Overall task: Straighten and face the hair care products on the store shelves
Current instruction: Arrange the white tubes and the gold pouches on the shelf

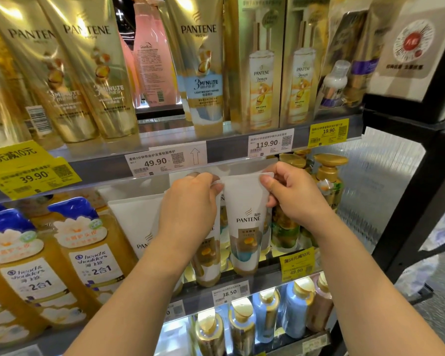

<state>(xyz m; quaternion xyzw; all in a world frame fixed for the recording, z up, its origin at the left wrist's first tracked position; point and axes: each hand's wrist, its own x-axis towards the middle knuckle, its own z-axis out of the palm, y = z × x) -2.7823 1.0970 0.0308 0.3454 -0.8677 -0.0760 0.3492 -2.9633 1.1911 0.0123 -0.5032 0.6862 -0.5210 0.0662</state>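
On the middle shelf (242,283), a white squeeze tube with a gold bottom (244,227) stood cap-down at the centre. The left hand (190,201) pinched its flat top corner at 11 o'clock, and the right hand (290,194) pinched the corner at 1 o'clock, likely to turn its name to the front. Gold pump bottles (326,181) stood at 3 o'clock.
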